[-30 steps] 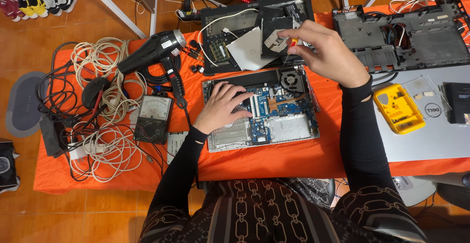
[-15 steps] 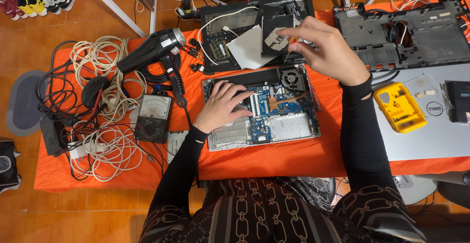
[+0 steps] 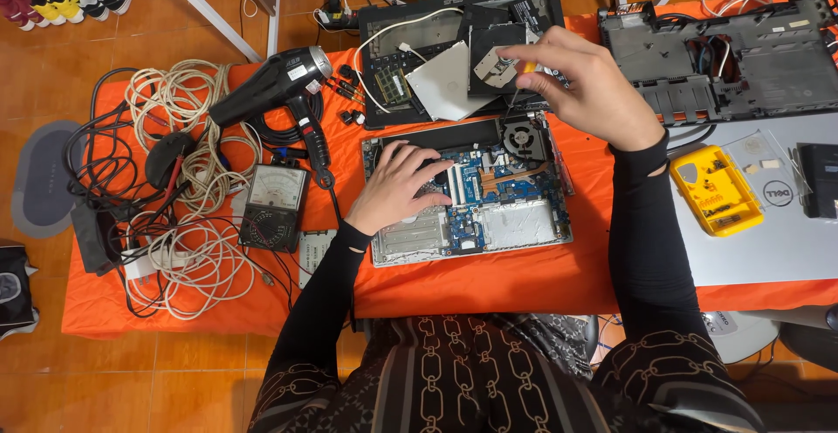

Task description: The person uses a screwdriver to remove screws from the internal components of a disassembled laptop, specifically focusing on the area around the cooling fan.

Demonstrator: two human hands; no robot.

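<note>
An opened laptop base [image 3: 524, 223] with a blue circuit board and a round fan [image 3: 522, 139] lies on the orange cloth. My left hand [image 3: 397, 187] rests flat on its left part, fingers spread over the board. My right hand [image 3: 589, 84] hovers above the fan, pinched on a thin screwdriver with an orange handle [image 3: 526, 68] that points down toward the fan area. The tool's tip is too small to make out.
A second dismantled black laptop [image 3: 454, 49] lies behind, a third chassis [image 3: 724, 58] at the far right. A yellow screw box [image 3: 714, 190] sits on a silver laptop lid [image 3: 786, 241]. At left are a black hair dryer [image 3: 275, 84], an analog meter [image 3: 272, 206] and tangled cables [image 3: 175, 180].
My right hand has lifted slightly and turned the screwdriver over the fan. My left hand has stayed on the board.
</note>
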